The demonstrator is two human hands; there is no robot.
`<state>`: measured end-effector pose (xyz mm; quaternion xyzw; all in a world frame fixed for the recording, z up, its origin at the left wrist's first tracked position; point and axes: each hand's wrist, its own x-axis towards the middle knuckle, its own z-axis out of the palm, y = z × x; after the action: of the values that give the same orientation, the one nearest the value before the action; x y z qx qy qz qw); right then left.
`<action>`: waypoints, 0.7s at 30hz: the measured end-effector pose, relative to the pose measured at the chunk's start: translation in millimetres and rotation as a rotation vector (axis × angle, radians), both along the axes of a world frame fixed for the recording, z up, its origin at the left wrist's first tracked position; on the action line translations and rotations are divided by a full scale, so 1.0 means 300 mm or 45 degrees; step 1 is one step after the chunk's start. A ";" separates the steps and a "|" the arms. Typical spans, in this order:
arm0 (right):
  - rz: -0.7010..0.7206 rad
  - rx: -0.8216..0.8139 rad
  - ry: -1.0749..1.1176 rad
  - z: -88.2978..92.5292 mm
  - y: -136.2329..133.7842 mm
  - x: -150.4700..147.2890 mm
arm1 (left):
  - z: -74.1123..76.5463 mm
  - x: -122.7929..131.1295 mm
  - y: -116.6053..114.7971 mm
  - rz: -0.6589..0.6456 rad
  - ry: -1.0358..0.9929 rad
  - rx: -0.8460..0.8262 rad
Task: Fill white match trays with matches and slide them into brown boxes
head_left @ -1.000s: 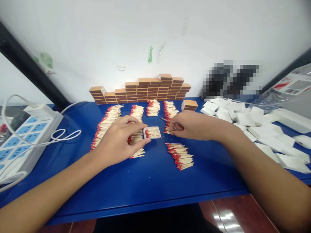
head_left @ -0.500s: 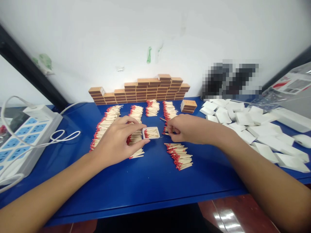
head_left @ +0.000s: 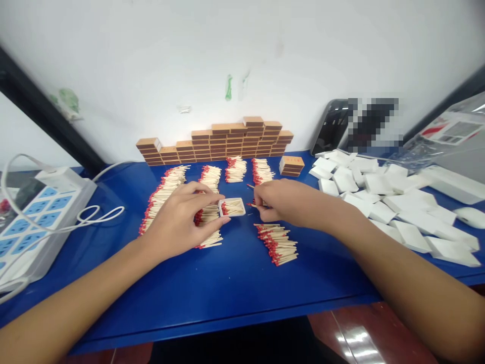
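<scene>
My left hand point(head_left: 185, 215) holds a small white matchbox tray point(head_left: 233, 215) at its left end, thumb and fingers on either side. Several red-headed matches lie inside it. Just right of the tray, my right hand point(head_left: 280, 202) is closed in a pinch on a match point(head_left: 253, 205), whose red head points toward the tray. Another match sticks out above its knuckles. Beyond that hand lies a match pile point(head_left: 262, 171), and nearer the table edge a second match pile point(head_left: 278, 245). Further matches point(head_left: 210, 174) lie beyond and partly beneath my left hand.
A stepped wall of stacked matchboxes point(head_left: 227, 144) stands along the back, with a separate matchbox stack point(head_left: 291, 166) to its right. White trays point(head_left: 379, 184) are heaped at right, near a phone point(head_left: 331, 126) leaning on the wall. A power strip point(head_left: 49, 215) with white cables occupies the left.
My right hand has shifted slightly left toward the tray, and a match head now shows at its fingertips. My left hand keeps its hold on the tray.
</scene>
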<state>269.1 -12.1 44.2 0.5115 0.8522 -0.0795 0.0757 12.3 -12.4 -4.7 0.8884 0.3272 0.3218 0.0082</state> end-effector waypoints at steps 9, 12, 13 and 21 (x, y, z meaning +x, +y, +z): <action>0.072 0.168 0.321 -0.033 0.022 0.055 | 0.001 0.001 0.002 -0.002 0.014 0.002; 0.072 0.190 0.337 -0.031 0.021 0.053 | 0.001 0.001 0.000 0.003 0.028 -0.004; 0.074 0.187 0.336 -0.030 0.019 0.052 | 0.001 0.001 -0.001 0.003 0.030 -0.005; 0.153 0.168 0.408 -0.022 0.010 0.049 | 0.003 0.002 -0.001 0.002 0.030 -0.015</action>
<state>283.8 -9.2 37.7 0.4444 0.8857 -0.0993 -0.0904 12.9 -12.8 -3.7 0.8919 0.3297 0.3093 0.0092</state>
